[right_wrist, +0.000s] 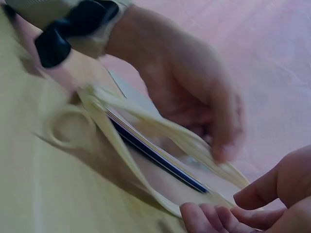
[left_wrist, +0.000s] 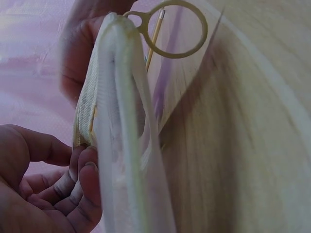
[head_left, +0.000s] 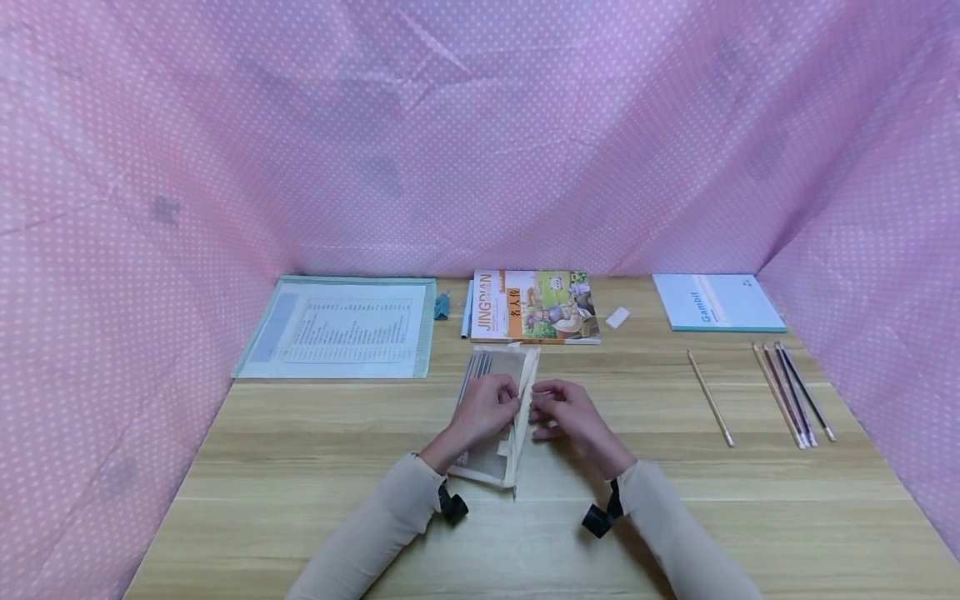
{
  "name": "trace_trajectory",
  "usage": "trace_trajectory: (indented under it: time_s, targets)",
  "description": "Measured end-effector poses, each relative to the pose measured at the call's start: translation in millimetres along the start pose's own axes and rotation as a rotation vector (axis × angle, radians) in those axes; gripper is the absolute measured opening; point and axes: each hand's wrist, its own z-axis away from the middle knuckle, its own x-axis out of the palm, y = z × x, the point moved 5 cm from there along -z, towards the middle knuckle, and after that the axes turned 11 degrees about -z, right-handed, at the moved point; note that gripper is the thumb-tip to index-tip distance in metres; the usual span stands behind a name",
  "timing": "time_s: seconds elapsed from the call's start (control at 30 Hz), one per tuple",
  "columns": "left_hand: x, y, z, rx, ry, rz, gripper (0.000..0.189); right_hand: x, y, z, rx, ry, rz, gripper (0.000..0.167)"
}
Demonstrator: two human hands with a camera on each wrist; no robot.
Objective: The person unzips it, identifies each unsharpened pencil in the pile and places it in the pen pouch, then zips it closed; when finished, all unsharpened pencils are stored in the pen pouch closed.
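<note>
A mesh zip pencil case [head_left: 528, 417] with cream edging stands tilted in the middle of the table, its mouth apart. Striped pencils [head_left: 482, 364] show through its mesh, and dark pencils [right_wrist: 155, 160] lie inside it in the right wrist view. My left hand [head_left: 483, 408] pinches the upper edge between thumb and fingers. Opposite it, my right hand [head_left: 573, 417] holds the other edge of the mouth with bent fingers; its thumb is hidden in the head view. From the case's end hangs a cream ring [left_wrist: 204, 31].
A picture-covered book [head_left: 536, 308] lies behind the case, an eraser [head_left: 618, 317] beside it. Right are a pale blue notebook [head_left: 723, 304], a single pencil [head_left: 711, 400] and several grouped pencils [head_left: 787, 400]. Left lie a document folder [head_left: 337, 333] and a small blue object [head_left: 442, 306].
</note>
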Motion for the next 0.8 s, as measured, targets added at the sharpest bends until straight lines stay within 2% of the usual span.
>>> trace_trajectory:
  time_s: [0.2,0.37,0.57,0.8]
  targets:
    - [0.5,-0.3,0.9,-0.015,-0.015,0.014,0.008,-28.4,-13.3,-9.8,0.006,0.051,0.042,0.044]
    - [0.2,-0.3,1.5,-0.015,-0.026,0.022,0.008,-43.1,-21.6,-27.5,0.007,0.072,0.036,0.048]
    - [0.0,-0.1,2.0,-0.021,-0.03,0.019,0.009,-42.9,-31.0,-51.9,-0.031,0.043,0.017,0.05]
    - [0.4,0.2,1.6,-0.015,-0.039,0.019,0.008,-28.4,-41.7,-67.4,-0.038,-0.036,0.099,0.05]
